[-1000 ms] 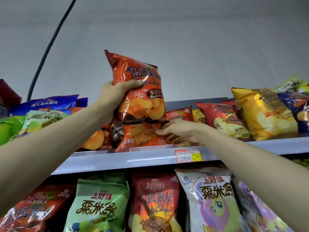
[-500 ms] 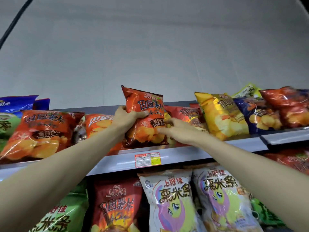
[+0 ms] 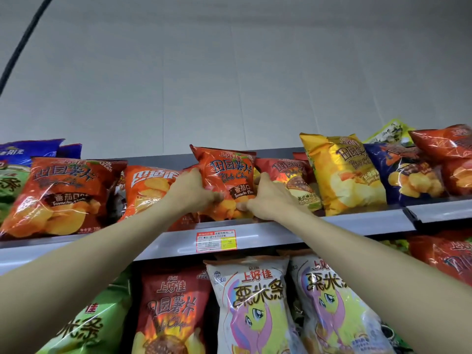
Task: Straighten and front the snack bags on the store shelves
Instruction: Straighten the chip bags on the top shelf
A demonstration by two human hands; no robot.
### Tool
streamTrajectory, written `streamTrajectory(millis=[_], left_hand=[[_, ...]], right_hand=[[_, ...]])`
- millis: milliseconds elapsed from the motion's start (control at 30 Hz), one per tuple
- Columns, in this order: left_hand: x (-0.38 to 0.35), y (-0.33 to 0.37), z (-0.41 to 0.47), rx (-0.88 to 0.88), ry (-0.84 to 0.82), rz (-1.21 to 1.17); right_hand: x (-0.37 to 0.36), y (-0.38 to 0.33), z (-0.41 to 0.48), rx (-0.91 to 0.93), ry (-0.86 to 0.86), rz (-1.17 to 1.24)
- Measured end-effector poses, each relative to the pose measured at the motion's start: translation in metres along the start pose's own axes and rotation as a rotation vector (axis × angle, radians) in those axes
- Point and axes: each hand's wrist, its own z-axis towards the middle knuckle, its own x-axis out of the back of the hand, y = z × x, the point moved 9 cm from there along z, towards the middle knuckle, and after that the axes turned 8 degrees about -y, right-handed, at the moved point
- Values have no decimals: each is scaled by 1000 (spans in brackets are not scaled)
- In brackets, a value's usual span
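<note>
An orange tomato-flavour chip bag stands upright at the front of the top shelf. My left hand grips its left edge, fingers curled round the lower part. My right hand grips its right edge, the thumb pressed on the bag's lower corner. To its left lean another orange bag and a larger tomato bag. At its right stand a dark red bag, a yellow bag and a blue bag.
A price tag sits on the shelf edge below my hands. The lower shelf holds a red chip bag, two white pony bags, and a green bag. A grey wall rises behind; a black cable crosses top left.
The orange bag has come down from mid-air onto the top shelf and stands upright. My right hand moved from the bags beneath to the bag's right edge.
</note>
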Motion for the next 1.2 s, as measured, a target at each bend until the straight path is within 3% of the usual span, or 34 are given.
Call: streamTrajectory(millis=[100, 233, 500, 567, 667, 733, 867, 1033, 1200], left_hand=[[-7, -10, -5, 74, -70, 109], [-16, -14, -4, 117, -136, 41], [-15, -8, -17, 84, -63, 82], [-7, -3, -28, 49, -45, 96], [10, 24, -55, -111, 76, 94], [11, 47, -76, -217, 92, 100], [-16, 86, -89, -272, -61, 77], [-52, 131, -83, -335, -125, 87], [-86, 149, -52, -215, -188, 160]], right_hand=[[4, -4, -3, -12, -3, -21], [-1, -9, -7, -13, -10, -73], [-9, -22, -14, 23, -157, -76], [10, -31, -30, 105, -4, -86], [85, -31, -96, 286, 687, -228], [116, 5, -136, 247, 946, -270], [124, 95, -134, 27, 799, -240], [127, 130, -127, 31, 649, -221], [134, 152, -103, 71, 470, -219]])
